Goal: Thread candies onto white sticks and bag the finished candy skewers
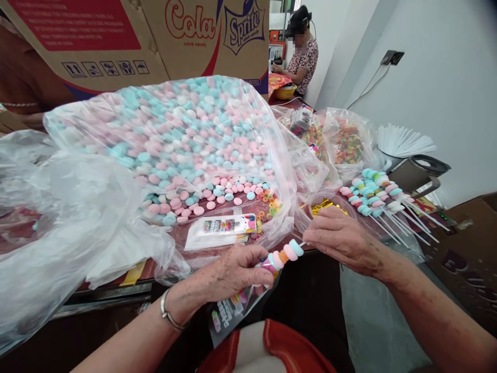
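A candy skewer (289, 251) of pink, blue and orange soft candies slants between my hands above my lap. My left hand (244, 269) is closed around its lower end and the mouth of a printed plastic bag (223, 318), which hangs below the fingers. Part of the skewer appears to be inside that bag. The fingers of my right hand (337, 235) pinch the white stick at the skewer's upper end. Just beyond my right hand lie gold twist ties (324, 206) in a clear round container. A stack of printed bags (221, 230) rests on the table past my left hand.
A large clear bag of pink, blue and white candies (202, 134) fills the table's middle. Finished-looking skewers (375, 191) lie at right, near a pitcher (419, 173) and white sticks (404, 140). A cardboard box (186, 57) stands behind; a person (305, 57) sits farther back.
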`<state>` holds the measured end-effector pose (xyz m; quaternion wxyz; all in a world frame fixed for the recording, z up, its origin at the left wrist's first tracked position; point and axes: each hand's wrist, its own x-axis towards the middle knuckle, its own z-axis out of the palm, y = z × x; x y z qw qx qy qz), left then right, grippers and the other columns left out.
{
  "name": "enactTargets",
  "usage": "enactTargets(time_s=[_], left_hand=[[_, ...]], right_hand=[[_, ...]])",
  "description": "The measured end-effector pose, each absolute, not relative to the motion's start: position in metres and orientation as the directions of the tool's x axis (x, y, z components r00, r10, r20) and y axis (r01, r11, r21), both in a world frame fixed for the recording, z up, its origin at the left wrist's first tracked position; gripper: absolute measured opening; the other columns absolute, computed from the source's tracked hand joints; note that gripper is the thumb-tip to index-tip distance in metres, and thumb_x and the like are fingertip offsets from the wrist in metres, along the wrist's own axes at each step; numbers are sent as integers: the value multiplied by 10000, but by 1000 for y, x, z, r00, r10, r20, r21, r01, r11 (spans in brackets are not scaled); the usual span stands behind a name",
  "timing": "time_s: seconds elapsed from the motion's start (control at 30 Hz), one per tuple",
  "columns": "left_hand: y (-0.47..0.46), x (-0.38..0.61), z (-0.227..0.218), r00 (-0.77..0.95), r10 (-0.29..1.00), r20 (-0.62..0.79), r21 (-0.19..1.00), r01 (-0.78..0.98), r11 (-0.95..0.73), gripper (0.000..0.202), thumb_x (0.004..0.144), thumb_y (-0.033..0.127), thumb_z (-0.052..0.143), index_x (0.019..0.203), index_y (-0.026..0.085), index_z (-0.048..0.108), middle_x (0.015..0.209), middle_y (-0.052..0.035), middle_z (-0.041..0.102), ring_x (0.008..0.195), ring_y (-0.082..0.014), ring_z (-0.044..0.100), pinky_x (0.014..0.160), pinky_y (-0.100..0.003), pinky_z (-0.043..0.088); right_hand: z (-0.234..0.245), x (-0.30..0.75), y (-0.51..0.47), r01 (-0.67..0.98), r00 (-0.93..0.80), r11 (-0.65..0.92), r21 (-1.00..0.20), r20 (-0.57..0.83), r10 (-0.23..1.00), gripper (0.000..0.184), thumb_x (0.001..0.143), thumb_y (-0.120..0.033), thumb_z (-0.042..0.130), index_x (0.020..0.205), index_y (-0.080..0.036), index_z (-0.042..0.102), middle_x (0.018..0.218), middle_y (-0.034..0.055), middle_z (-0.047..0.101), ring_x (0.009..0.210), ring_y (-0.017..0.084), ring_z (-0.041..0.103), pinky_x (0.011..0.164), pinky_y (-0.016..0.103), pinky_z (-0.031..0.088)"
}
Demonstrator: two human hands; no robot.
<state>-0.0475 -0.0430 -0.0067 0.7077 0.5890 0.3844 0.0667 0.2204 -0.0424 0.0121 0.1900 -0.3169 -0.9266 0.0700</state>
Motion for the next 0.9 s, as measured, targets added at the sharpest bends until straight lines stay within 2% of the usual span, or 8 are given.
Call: enactTargets(time_s=[0.1, 0.2, 0.33, 0.47, 0.57, 0.67, 0.77, 0.9], left_hand=[[-56, -40, -19, 656, 595, -464, 881, 270, 388, 165, 762, 248, 642, 885, 163, 573, 672, 40, 566, 602, -90, 512, 540, -195, 385], [-64, -43, -23, 604, 622, -499, 856, 229, 464, 269, 754, 276, 653, 980, 174, 549, 732, 19, 608, 597, -93, 528, 524, -198, 382], [-73, -51, -24, 564, 628, -536, 831, 220, 511, 260, 771, 345, 649, 917, 175, 518, 655, 28, 592, 512, -86, 489, 481, -203, 352], [-81, -50, -36, 511, 730, -455, 890, 227, 395, 244, 754, 295, 679, 927, 180, 552, 654, 45, 567, 543, -88, 462, 501, -208, 337], [-83, -47, -40, 482, 812, -330, 941, 241, 239, 343, 731, 240, 713, 1036, 191, 563, 821, 21, 625, 687, -111, 504, 634, -233, 389], [-83, -51, -27, 476, 836, -273, 957, 226, 184, 462, 752, 277, 714, 1159, 208, 509, 962, -4, 636, 802, -136, 520, 730, -257, 401], [-86, -62, -9, 507, 775, -378, 923, 268, 275, 348, 813, 343, 648, 1103, 197, 522, 950, -14, 620, 775, -134, 523, 655, -240, 396], [-98, -75, -7, 486, 664, -568, 815, 224, 534, 290, 858, 460, 550, 907, 177, 516, 741, 18, 563, 584, -103, 501, 499, -208, 342]], right_hand=[[15, 214, -35, 514, -787, 834, -199, 277, 551, 249, 980, -223, 409, 854, -184, 621, 746, 23, 565, 719, 163, 414, 696, 314, 296], [18, 214, -30, 497, -805, 849, -177, 270, 528, 277, 986, -264, 408, 836, -179, 625, 736, 27, 553, 720, 165, 406, 697, 311, 289], [23, 211, -27, 474, -831, 861, -185, 228, 507, 299, 993, -271, 392, 848, -170, 634, 738, 33, 560, 731, 168, 416, 703, 313, 284], [17, 197, -26, 388, -898, 893, -229, 125, 422, 275, 986, -243, 405, 836, -178, 626, 768, 25, 575, 735, 162, 425, 702, 307, 276], [13, 187, -23, 347, -921, 906, -243, 93, 378, 283, 986, -227, 397, 814, -173, 615, 782, 30, 582, 744, 164, 440, 703, 305, 276], [19, 185, -19, 347, -919, 899, -268, 94, 383, 252, 984, -216, 400, 859, -171, 614, 810, 36, 587, 776, 169, 460, 720, 304, 286], [29, 187, -17, 355, -913, 884, -304, 90, 398, 260, 991, -235, 394, 862, -175, 612, 798, 26, 569, 777, 161, 465, 731, 299, 297], [30, 190, -17, 382, -905, 874, -300, 70, 419, 303, 1001, -267, 368, 834, -179, 605, 782, 24, 550, 774, 166, 456, 734, 311, 305]])
